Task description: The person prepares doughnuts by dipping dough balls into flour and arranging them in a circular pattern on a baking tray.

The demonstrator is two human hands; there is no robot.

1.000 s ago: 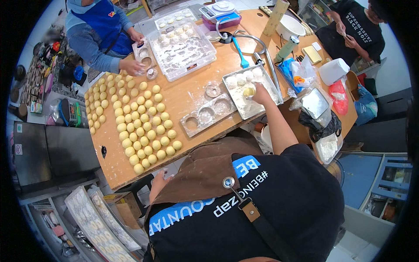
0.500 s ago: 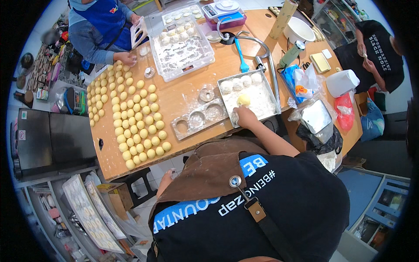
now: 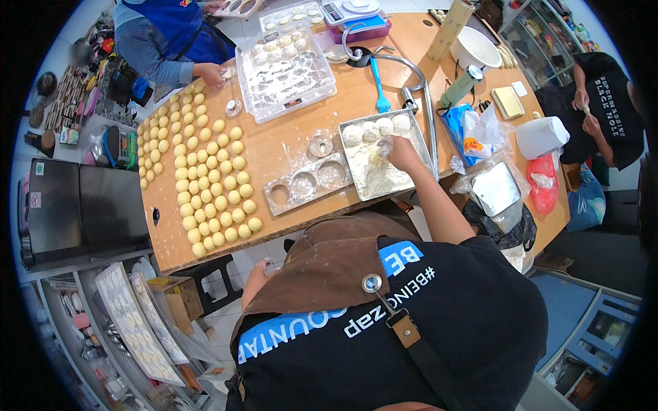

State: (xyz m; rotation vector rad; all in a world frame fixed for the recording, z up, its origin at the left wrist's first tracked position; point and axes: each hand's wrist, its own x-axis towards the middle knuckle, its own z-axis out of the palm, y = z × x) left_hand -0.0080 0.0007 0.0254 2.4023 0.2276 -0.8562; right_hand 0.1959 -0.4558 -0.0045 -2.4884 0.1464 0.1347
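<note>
The right hand [image 3: 401, 152] pressed a dough piece [image 3: 376, 159] in the floured metal tray [image 3: 363, 185] at the wooden table's [image 3: 274, 154] near edge.

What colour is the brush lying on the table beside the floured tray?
The brush is light blue, seen best in the head view.

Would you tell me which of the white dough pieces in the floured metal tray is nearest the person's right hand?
The rightmost white dough ball in the row along the floured metal tray's far edge; it lies just above the right hand, the other two farther left.
</note>
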